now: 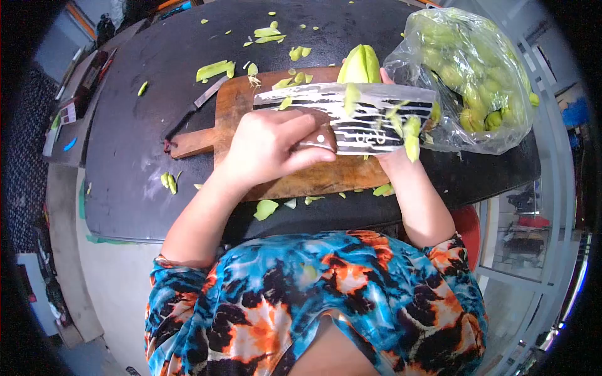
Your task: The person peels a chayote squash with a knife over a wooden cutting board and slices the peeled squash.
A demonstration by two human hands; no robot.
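Note:
My left hand (269, 144) is closed round the brown handle of a broad cleaver (376, 119), whose patterned blade lies across the view with green peelings stuck to it. Behind the blade a pale green chayote (362, 64) shows its upper part. My right hand (392, 156) is mostly covered by the blade; a fingertip shows beside the chayote, which it appears to hold. Beneath both hands is a wooden cutting board (313, 178) with its handle pointing left.
A clear plastic bag (467, 78) of green chayotes lies at the right of the dark table (132, 182). A thin knife (210, 94) rests behind the board's handle. Green peelings (215, 70) are scattered around the board.

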